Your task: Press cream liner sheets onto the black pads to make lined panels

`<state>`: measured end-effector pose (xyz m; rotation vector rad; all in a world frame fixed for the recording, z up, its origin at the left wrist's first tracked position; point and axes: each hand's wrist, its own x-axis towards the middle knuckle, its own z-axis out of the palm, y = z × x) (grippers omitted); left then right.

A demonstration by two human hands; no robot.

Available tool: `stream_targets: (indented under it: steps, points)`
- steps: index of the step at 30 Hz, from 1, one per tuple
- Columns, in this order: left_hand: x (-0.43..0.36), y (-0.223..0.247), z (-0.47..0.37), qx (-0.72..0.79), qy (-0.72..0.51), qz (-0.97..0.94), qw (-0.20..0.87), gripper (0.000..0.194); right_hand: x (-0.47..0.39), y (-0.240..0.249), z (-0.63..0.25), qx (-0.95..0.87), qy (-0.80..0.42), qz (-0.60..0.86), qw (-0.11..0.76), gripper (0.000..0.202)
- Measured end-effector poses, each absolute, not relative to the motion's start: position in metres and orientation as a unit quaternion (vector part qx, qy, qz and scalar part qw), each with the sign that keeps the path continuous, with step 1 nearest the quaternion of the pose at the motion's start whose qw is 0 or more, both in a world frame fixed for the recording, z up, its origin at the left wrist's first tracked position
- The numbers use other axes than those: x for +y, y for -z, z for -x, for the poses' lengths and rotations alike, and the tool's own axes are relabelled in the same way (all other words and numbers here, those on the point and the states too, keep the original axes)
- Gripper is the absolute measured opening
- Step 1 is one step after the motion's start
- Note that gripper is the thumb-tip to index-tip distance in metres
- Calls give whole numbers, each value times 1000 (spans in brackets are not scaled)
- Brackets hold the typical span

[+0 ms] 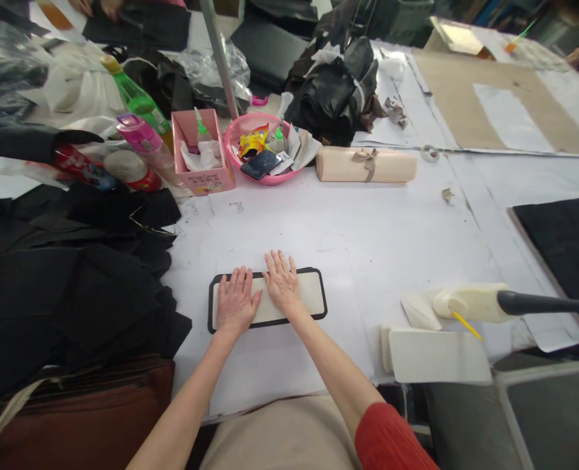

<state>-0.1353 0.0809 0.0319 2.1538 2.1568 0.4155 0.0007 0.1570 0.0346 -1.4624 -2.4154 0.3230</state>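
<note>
A cream rectangular panel (311,292) with rounded corners lies on a slightly larger black piece (324,307), whose dark border shows around it. My left hand (237,301) rests flat on the panel's left part, fingers spread and pointing away from me. Right of the middle, my right hand (282,282) also lies flat, its fingertips reaching past the far edge. Neither hand grips anything. Both pieces sit on the white-covered table (358,248).
Black sheets (74,287) are heaped at the left. Several cream panels (438,356), a container with a black-handled brush (475,303) and a yellow stick lie at the right. Farther back are a pink basket (269,176), a pink box (205,179), bottles and a tied roll (338,164).
</note>
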Motion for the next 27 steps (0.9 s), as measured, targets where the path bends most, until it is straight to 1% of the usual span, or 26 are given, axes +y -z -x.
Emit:
stream_targets:
  steps: [9, 12, 15, 18, 21, 24, 27]
  points:
    - [85, -30, 137, 708, -135, -691, 54, 63, 158, -37, -4, -839, -119, 506, 161, 46]
    - [90, -41, 125, 719, -148, -677, 44, 63, 156, -49, -16, -820, -117, 525, 193, 44]
    - [104, -54, 99, 700, -166, -693, 33, 59, 153, -58, -32, -783, -100, 575, 213, 44]
    - [122, -57, 74, 666, -151, -728, 49, 54, 152, -55, -43, -777, -91, 596, 178, 45]
    - [134, -48, 62, 649, -124, -747, 72, 53, 153, -44, -48, -796, -94, 580, 145, 50]
    - [135, -41, 63, 650, -110, -747, 85, 52, 152, -37, -49, -803, -103, 571, 141, 54]
    - [134, -42, 64, 658, -97, -741, 94, 52, 151, -36, -51, -801, -115, 571, 139, 54]
